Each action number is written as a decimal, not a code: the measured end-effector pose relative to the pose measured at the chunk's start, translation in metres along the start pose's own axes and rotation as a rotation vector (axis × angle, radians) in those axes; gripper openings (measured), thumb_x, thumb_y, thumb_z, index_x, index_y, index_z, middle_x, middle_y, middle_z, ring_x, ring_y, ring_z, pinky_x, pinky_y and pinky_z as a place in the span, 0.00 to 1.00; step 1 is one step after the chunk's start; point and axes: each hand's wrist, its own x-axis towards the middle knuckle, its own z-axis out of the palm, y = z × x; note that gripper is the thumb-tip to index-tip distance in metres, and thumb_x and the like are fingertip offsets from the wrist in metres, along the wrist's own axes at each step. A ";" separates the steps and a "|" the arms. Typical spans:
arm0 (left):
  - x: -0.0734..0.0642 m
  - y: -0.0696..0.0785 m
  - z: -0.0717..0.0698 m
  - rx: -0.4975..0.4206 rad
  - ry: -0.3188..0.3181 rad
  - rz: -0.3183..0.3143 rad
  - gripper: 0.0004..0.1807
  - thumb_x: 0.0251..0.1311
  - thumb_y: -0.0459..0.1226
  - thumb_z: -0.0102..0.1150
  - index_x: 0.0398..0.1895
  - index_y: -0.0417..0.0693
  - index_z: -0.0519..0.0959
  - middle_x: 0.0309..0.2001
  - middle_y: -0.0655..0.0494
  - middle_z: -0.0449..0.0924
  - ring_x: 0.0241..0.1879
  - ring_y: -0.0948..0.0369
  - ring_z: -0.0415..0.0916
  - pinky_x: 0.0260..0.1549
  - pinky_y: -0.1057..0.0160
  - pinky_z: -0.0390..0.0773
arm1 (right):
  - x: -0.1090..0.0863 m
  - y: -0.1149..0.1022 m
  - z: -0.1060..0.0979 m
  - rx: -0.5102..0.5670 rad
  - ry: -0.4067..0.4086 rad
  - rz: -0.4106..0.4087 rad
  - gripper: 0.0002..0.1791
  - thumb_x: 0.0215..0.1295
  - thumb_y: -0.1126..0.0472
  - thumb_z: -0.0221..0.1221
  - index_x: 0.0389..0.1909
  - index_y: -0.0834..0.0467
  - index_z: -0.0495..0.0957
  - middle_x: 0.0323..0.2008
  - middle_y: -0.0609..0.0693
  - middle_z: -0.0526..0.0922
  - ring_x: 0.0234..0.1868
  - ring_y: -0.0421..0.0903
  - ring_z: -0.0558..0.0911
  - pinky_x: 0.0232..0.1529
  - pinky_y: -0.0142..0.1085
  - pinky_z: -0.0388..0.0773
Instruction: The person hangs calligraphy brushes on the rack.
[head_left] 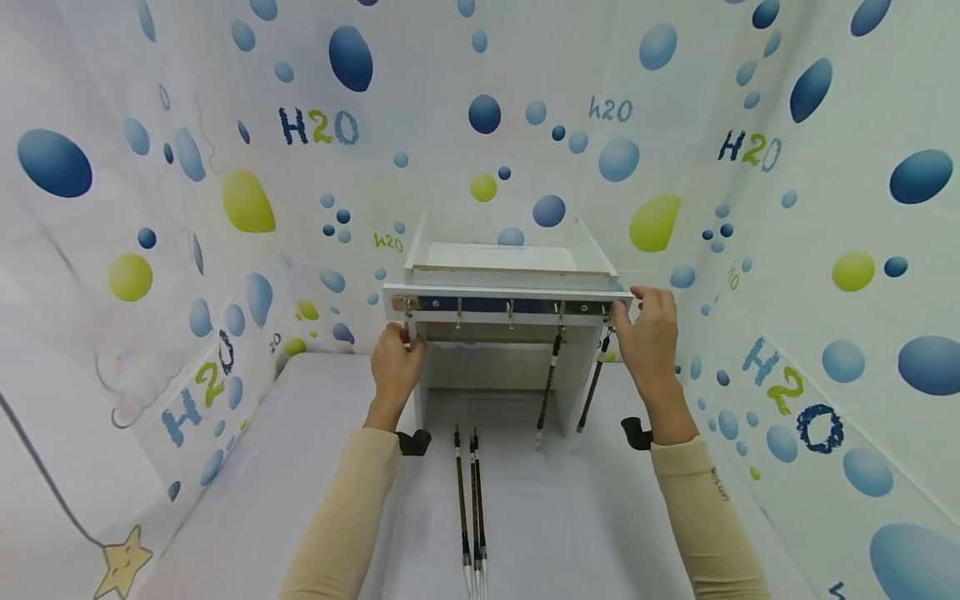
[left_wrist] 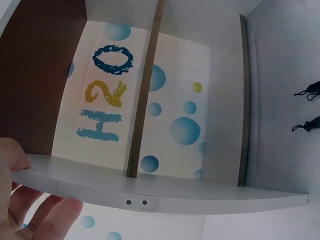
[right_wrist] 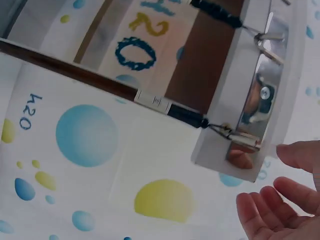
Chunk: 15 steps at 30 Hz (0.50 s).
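Observation:
A white rack (head_left: 487, 320) stands at the back of the table, with a shiny metal hook strip (head_left: 483, 305) across its front. My left hand (head_left: 396, 367) grips the edge of the rack's left side panel (left_wrist: 175, 197), thumb on one face and fingers on the other. Close by the strip's right end is my right hand (head_left: 651, 337), its fingers loosely bent and a gap between thumb and fingers. Two calligraphy brushes, a left one (head_left: 550, 387) and a right one (head_left: 594, 385), hang by loops from the rightmost hooks. The other hooks bear nothing.
Several more brushes (head_left: 477, 500) lie on the white table (head_left: 570, 533) in front of the rack, loops toward it and white tips toward me. Walls printed with bubbles and "H2O" (head_left: 318, 127) enclose the table at the back and sides.

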 end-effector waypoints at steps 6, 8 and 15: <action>-0.002 -0.002 0.001 0.011 0.001 -0.001 0.11 0.59 0.36 0.60 0.36 0.34 0.75 0.37 0.36 0.82 0.38 0.41 0.85 0.35 0.41 0.81 | 0.005 0.010 0.004 -0.046 -0.081 0.052 0.20 0.68 0.62 0.62 0.55 0.72 0.77 0.52 0.68 0.75 0.51 0.63 0.80 0.51 0.53 0.80; -0.002 -0.002 0.001 0.009 0.008 0.004 0.11 0.59 0.36 0.60 0.36 0.34 0.75 0.37 0.36 0.82 0.38 0.41 0.85 0.35 0.41 0.81 | 0.004 0.011 0.006 -0.038 -0.082 0.057 0.20 0.68 0.62 0.62 0.54 0.72 0.77 0.52 0.67 0.76 0.50 0.63 0.81 0.51 0.53 0.81; -0.002 0.000 0.000 -0.005 0.008 -0.012 0.11 0.59 0.36 0.61 0.37 0.34 0.76 0.37 0.37 0.82 0.38 0.42 0.86 0.37 0.42 0.81 | 0.003 0.012 0.010 -0.007 -0.029 0.035 0.18 0.67 0.64 0.63 0.53 0.72 0.78 0.50 0.66 0.76 0.48 0.62 0.83 0.48 0.51 0.83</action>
